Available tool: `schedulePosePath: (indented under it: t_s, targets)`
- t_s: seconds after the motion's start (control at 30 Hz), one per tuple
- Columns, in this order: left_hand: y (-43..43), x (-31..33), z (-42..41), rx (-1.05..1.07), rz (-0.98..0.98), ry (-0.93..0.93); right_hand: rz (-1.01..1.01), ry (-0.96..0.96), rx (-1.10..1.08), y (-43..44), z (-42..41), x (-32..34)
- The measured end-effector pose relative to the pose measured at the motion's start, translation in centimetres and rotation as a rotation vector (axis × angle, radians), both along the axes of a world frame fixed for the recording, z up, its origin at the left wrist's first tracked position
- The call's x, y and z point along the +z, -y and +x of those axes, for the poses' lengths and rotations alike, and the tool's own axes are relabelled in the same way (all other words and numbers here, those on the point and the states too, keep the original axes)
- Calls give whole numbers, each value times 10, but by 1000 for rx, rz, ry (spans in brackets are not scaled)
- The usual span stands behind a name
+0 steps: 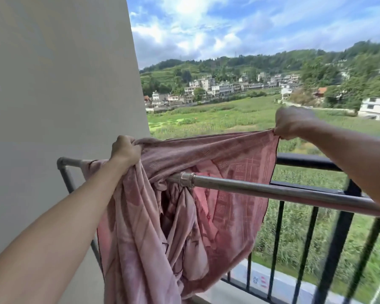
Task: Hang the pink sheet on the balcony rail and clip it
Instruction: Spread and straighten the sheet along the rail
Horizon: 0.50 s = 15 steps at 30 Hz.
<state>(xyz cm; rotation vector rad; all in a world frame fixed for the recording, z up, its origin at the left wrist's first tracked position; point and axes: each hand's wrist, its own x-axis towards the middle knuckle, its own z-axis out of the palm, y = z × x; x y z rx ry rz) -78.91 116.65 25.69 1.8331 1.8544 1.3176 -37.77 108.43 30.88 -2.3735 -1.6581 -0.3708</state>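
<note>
Got my left grip point(125, 150) clenched round a bunched wad of the pink sheet point(217, 194), right grip point(292, 122) pinching its top corner, edge pulled taut between them. Rest hangs crumpled over the steel pole point(283, 191), just inside the black railing point(312, 160).

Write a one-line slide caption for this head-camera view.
Left hand and right hand grip the pink sheet, stretched between them over the steel rail.
</note>
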Motion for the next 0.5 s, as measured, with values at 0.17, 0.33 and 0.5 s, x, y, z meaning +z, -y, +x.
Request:
schedulePosePath:
  t_s: [0.17,0.33,0.5]
  targets:
    - [7,25,-1,-317,-77,586,-31,68,266,0,-66,-15]
    - [14,60,-22,-317,-33,808,-165,-424,820,20,-181,-24]
    - [32,80,-51,-177,127,947,-274,-669,802,0,-223,-40]
